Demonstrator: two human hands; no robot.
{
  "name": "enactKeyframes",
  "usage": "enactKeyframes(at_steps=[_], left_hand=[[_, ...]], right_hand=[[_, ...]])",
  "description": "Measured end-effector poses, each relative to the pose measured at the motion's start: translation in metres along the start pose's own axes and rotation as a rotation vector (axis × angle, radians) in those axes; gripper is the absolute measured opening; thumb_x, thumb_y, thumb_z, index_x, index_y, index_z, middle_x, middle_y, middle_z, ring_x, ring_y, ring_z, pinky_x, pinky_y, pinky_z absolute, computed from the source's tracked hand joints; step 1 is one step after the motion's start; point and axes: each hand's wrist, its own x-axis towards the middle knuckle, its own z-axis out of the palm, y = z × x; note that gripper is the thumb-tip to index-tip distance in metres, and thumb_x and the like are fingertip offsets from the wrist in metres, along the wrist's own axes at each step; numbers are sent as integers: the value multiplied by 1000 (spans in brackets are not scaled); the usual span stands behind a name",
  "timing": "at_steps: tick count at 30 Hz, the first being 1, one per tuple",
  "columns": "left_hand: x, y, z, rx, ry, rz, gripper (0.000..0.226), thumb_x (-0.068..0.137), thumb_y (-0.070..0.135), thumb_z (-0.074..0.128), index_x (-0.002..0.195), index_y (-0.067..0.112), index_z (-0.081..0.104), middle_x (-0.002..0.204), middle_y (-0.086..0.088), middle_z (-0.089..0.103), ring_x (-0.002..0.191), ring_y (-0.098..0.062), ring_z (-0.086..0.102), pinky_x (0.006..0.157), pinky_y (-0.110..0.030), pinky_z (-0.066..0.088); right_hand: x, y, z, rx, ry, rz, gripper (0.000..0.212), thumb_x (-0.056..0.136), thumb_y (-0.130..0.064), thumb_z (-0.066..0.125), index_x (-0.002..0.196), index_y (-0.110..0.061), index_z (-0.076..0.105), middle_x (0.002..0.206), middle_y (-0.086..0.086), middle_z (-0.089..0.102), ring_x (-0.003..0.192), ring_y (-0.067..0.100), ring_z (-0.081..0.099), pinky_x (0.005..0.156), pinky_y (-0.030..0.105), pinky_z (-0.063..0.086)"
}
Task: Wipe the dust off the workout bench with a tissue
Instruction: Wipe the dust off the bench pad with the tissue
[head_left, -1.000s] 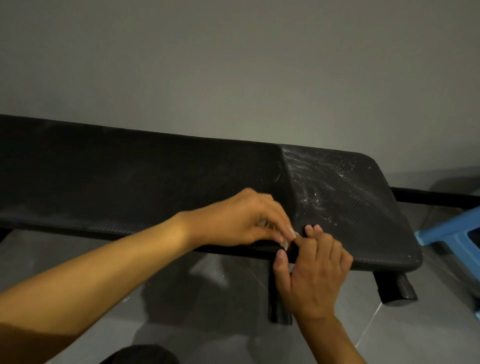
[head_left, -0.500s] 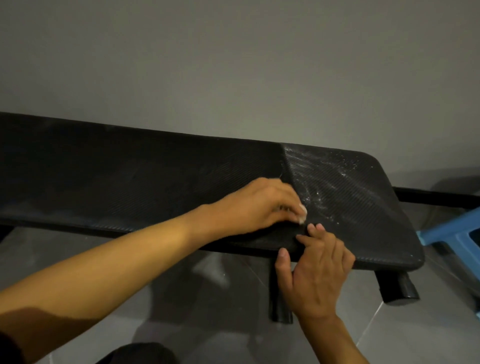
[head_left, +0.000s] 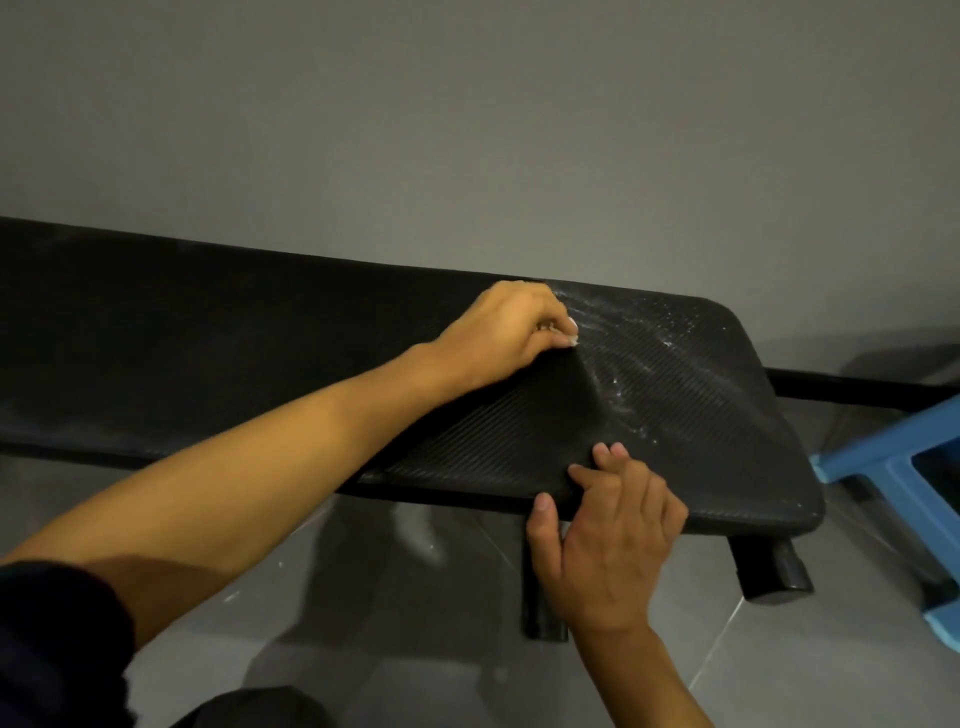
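Note:
A long black padded workout bench (head_left: 218, 364) runs across the view. White dust (head_left: 639, 343) streaks its right section. My left hand (head_left: 506, 332) lies on the crease between the two pads, near the far edge, its curled fingers pinching a small white tissue (head_left: 727, 332) of which only a bit shows at the fingertips. My right hand (head_left: 608, 540) rests on the near edge of the bench, fingers lying on the pad and thumb against the side.
A blue plastic stool (head_left: 904, 467) stands at the right edge. Black bench legs (head_left: 543, 587) reach down to the grey tiled floor (head_left: 363, 597). A black bar (head_left: 852, 387) sticks out behind the bench on the right. A grey wall (head_left: 467, 130) stands close behind.
My left hand has slid with the tissue along the crease from the near edge toward the far edge. My right hand has stayed at the near edge.

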Motion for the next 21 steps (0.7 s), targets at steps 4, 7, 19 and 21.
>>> enactKeyframes(at_steps=[4,7,19,21], left_hand=[[-15,25,-1,-47,-174,122,16,89,24,75,104,21,78,108,7,72,99,-4,65,92,-21,51],[-27,25,6,-40,-180,218,16,90,26,74,105,22,78,109,8,72,99,-3,63,92,-18,48],[10,2,0,-53,-196,97,17,91,25,74,106,20,77,108,7,72,99,-5,67,92,-21,53],[21,-15,-3,-64,-78,11,18,92,27,72,107,19,78,109,5,73,99,-4,67,94,-29,54]], right_hand=[[-1,1,1,-1,-2,-4,32,86,-42,51,100,-14,52,110,17,66,107,37,58,86,44,36],[-2,2,4,2,10,-8,34,92,-45,45,101,-14,52,111,17,66,108,36,58,86,45,37],[-3,4,4,5,28,-22,32,86,-42,52,101,-14,52,111,18,68,114,32,54,89,46,37],[-2,3,4,4,19,-17,32,85,-42,52,101,-14,52,112,17,68,115,32,54,90,45,37]])
